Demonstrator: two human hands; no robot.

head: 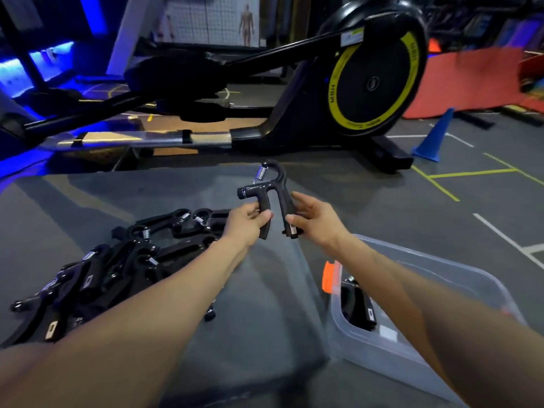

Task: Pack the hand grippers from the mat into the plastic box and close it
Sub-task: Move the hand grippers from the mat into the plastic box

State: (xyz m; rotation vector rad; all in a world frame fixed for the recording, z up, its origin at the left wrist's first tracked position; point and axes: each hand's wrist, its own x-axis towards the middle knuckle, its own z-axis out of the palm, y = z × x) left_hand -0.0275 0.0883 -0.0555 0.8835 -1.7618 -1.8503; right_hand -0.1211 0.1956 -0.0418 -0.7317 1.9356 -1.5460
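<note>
Left hand (245,220) and right hand (316,220) each grip one handle of a hand gripper (269,198), held upright, probably for transfer to the plastic box (412,357).

plastic box (412,346) — near corner cut off

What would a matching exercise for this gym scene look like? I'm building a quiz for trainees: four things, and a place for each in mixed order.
Things:
1. black spring hand gripper
2. pile of black hand grippers
3. clear plastic box
4. blue plastic cone

Places:
A. standing on the floor, far right
B. heaped on the grey mat, left
C. held up in both hands, centre
D. on the floor under the right forearm

Pairs: 1-C, 2-B, 3-D, 4-A
</note>
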